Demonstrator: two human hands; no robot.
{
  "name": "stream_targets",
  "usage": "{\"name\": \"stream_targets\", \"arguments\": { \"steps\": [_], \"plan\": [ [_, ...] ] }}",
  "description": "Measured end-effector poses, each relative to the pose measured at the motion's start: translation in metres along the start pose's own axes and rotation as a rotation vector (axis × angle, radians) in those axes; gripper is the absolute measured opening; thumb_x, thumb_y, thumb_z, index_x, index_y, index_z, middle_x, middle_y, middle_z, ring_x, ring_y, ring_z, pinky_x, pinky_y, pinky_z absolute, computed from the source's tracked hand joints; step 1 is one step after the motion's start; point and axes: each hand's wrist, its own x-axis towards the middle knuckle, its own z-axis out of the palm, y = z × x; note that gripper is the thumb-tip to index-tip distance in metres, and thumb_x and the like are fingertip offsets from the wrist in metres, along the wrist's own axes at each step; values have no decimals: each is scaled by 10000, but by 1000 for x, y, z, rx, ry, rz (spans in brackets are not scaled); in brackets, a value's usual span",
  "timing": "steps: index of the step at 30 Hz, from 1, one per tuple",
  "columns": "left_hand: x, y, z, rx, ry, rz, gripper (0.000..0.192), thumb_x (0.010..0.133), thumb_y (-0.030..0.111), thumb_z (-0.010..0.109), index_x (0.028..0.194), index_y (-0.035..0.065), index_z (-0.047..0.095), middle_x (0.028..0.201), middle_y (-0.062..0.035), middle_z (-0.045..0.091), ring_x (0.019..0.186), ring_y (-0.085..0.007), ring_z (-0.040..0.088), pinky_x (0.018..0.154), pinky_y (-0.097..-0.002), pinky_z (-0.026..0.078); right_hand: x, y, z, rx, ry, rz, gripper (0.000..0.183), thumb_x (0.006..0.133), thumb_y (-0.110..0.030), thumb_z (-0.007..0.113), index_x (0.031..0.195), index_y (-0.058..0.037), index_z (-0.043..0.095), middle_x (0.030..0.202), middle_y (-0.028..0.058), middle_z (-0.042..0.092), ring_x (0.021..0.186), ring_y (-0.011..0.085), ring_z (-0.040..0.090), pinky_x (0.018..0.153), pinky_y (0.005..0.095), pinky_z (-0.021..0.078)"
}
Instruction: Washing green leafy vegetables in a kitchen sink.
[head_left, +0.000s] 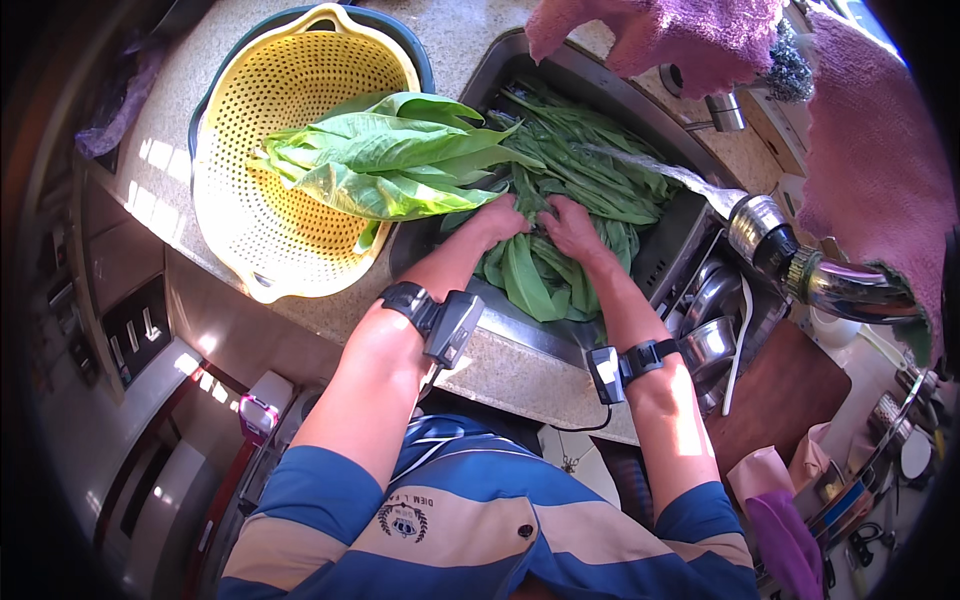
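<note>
Both of my hands are down in a stainless steel sink (480, 300) filled with long leafy greens (592, 157). My left hand (501, 219) grips a bunch of them near the sink's middle, its fingertips partly hidden among the leaves. Close beside it, my right hand (574, 227) holds the same bunch, thumb towards the left hand. Broad leaves (529, 277) spread below both hands. Water (675, 174) streams from the faucet (757, 225) onto the greens from the right. A yellow plastic colander (247, 217) to the left carries a bunch of large green leaves (390, 154) that overhangs the sink.
A dark basin (425, 64) sits under the colander on the speckled countertop (465, 19). Pink towels (874, 142) hang by the faucet, near a metal scourer (789, 64). Steel bowls (709, 345) and a brown cutting board (787, 382) lie right of the sink.
</note>
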Motion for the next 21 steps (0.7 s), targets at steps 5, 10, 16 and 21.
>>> {"name": "stream_targets", "arguments": {
  "steps": [5, 10, 16, 21],
  "plan": [
    [-12, -8, -20, -189, -52, 8, 413, 749, -44, 642, 1158, -36, 583, 1053, -155, 657, 919, -261, 655, 818, -371, 521, 7, -47, -35, 41, -241, 211, 264, 865, -204, 575, 942, 45, 611, 815, 193, 637, 716, 235, 582, 716, 373, 466],
    [-8, -1, -14, -425, -131, 59, 357, 775, -61, 611, 1131, -42, 597, 1010, -141, 668, 853, -244, 674, 790, -363, 546, 1, -29, -37, 276, -146, 63, 266, 870, -216, 576, 909, 46, 608, 782, 181, 625, 717, 197, 552, 710, 371, 451],
    [15, -22, -16, -265, -143, -37, 683, 784, 62, 689, 1359, -77, 348, 1191, -182, 585, 1034, -267, 614, 876, -382, 514, 5, -21, -16, 20, -120, 59, 248, 850, -216, 605, 908, 24, 625, 788, 247, 609, 705, 355, 566, 706, 414, 456],
    [3, -13, -11, -462, -60, 14, 698, 780, 154, 755, 1341, -63, 400, 1231, -169, 574, 1083, -243, 593, 888, -357, 504, 1, -35, -33, 111, -185, 98, 298, 863, -262, 595, 885, 34, 621, 784, 249, 602, 713, 336, 582, 692, 424, 443]
  ]
}}
